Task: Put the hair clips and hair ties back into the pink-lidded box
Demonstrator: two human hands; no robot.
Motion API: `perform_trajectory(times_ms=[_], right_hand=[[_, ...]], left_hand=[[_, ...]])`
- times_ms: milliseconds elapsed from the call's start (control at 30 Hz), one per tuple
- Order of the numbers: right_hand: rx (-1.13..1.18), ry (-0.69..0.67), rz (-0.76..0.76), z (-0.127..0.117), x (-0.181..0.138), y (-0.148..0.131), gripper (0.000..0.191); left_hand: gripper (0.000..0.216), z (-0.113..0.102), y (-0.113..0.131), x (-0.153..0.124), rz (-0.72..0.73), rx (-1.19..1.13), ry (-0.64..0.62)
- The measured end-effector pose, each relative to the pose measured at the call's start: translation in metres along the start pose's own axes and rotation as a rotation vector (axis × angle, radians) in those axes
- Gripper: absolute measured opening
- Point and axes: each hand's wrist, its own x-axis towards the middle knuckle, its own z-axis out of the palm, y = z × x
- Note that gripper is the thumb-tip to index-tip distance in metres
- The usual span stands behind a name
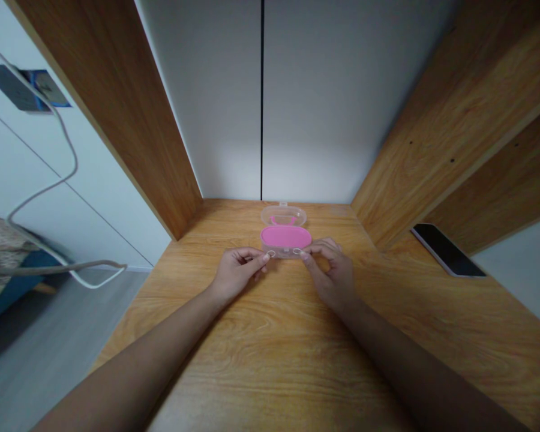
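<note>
My left hand [242,273] pinches a small pale ring [272,254] between thumb and forefinger. Another small pale ring [297,251] is in the pinched fingertips of my right hand [332,270]. What the rings are made of is too small to tell. Just behind both sits an oval case [286,236] with a bright pink top surface and clear sides. Its see-through lid [283,215] lies tipped back on the far side, with a pink piece showing through it. The fingertips are close to the case's front; whether they touch it I cannot tell.
The wooden tabletop [247,360] runs back to white panels [315,108] between wooden uprights. A dark-screened phone or tablet [447,249] lies at the right. Off the left edge, a white cable [74,156] hangs from a wall opening.
</note>
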Motion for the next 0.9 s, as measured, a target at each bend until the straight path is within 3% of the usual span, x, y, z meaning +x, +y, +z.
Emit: perform_trajectory(times_ms=[267, 900], right_hand=[[-0.018, -0.239, -0.210, -0.0003, -0.0017, -0.0100, 0.009], [-0.068, -0.285, -0.194, 0.0030, -0.0027, -0.0081, 0.010]], left_hand=[[0.027, 0.0035, 0.0006, -0.0065, 0.206, 0.256, -0.076], [0.023, 0.0007, -0.0018, -0.0076, 0.333, 0.389, -0.175]])
